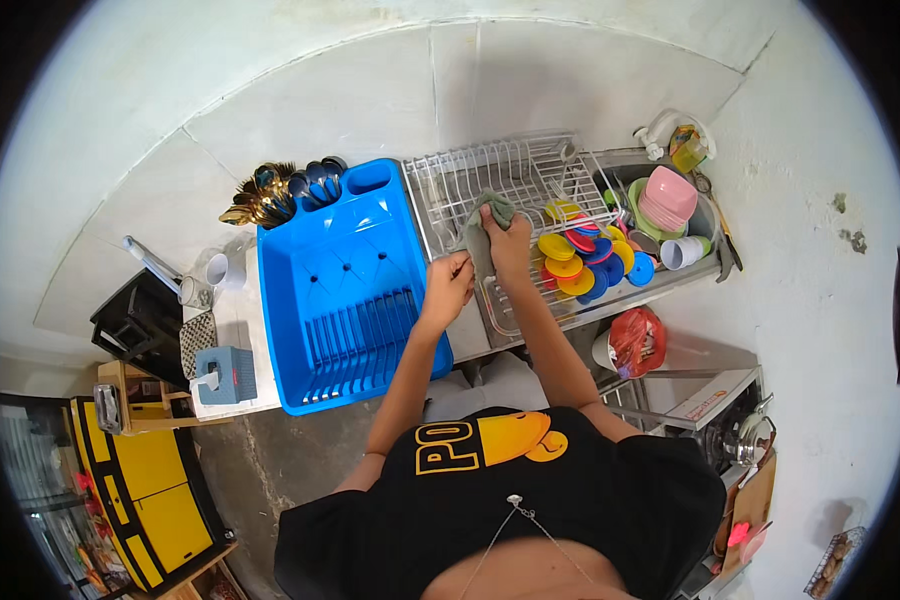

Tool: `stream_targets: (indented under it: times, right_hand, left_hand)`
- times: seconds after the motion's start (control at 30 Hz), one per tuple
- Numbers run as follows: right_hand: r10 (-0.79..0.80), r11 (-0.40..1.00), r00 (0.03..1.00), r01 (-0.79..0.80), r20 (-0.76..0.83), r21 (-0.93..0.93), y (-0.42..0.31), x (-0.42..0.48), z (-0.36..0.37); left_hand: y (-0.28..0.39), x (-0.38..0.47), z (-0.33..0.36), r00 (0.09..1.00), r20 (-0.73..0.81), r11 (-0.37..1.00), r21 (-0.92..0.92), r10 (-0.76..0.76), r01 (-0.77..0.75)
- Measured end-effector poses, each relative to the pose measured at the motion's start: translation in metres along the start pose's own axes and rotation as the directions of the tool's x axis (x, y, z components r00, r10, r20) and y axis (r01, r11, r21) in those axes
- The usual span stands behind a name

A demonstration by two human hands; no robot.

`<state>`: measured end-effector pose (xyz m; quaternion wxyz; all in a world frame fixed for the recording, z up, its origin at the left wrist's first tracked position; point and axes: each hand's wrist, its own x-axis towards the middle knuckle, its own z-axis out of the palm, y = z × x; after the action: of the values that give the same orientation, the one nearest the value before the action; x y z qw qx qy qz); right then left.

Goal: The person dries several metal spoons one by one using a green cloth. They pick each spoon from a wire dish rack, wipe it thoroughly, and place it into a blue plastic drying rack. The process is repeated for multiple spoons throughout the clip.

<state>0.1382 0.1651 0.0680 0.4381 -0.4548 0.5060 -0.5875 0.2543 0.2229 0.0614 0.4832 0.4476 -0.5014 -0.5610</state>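
Note:
My right hand (508,244) grips a folded grey-green cloth (480,236) over the white wire dish rack (419,210). Close beside it, my left hand (447,291) has its fingers bent together at the cloth's lower edge. Whether those fingers pinch the cloth or some small thing is hidden. Right of my hands, several round yellow, red and blue plastic lids (564,268) lie heaped on and beside the wire rack. To the left is a large blue plastic dish drainer (285,262), its slotted part towards me.
Gold and dark cutlery (266,191) fills the drainer's far corner. The sink (709,225) holds pink bowls (669,199) and white cups (679,253). A red plastic bag (637,341) lines a bin below. A blue tissue box (229,375) and a white cup (223,271) stand left.

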Motion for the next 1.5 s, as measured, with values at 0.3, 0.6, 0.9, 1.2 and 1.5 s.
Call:
stream_targets:
  times: [0.3, 0.6, 0.9, 1.2, 1.5]
  right_hand:
    - [0.134, 0.979, 0.978, -0.155, 0.160, 0.129, -0.001, -0.004, -0.011]
    - [0.062, 0.939, 0.963, -0.145, 0.262, 0.311, -0.010, -0.004, -0.013]
    - [-0.060, 0.998, 0.984, 0.054, -0.170, -0.042, -0.002, 0.008, -0.024]
    - [0.205, 0.795, 0.844, -0.439, 0.495, 0.420, -0.009, -0.014, -0.037]
    - [0.292, 0.773, 0.918, -0.392, 0.269, 0.498, 0.007, -0.006, -0.049]
  left_hand:
    - [0.007, -0.004, -0.004, 0.999, 0.013, 0.999, 0.005, -0.048, 0.048]
    - [0.010, -0.007, -0.006, 1.000, 0.008, 0.995, 0.092, -0.030, 0.029]
    - [0.007, -0.007, 0.002, 1.000, 0.009, 0.982, 0.187, 0.025, -0.026]
    - [0.010, -0.006, 0.003, 0.999, 0.002, 0.980, 0.195, 0.040, -0.039]
    - [0.004, -0.014, -0.004, 0.980, 0.176, 0.970, 0.239, -0.094, 0.050]
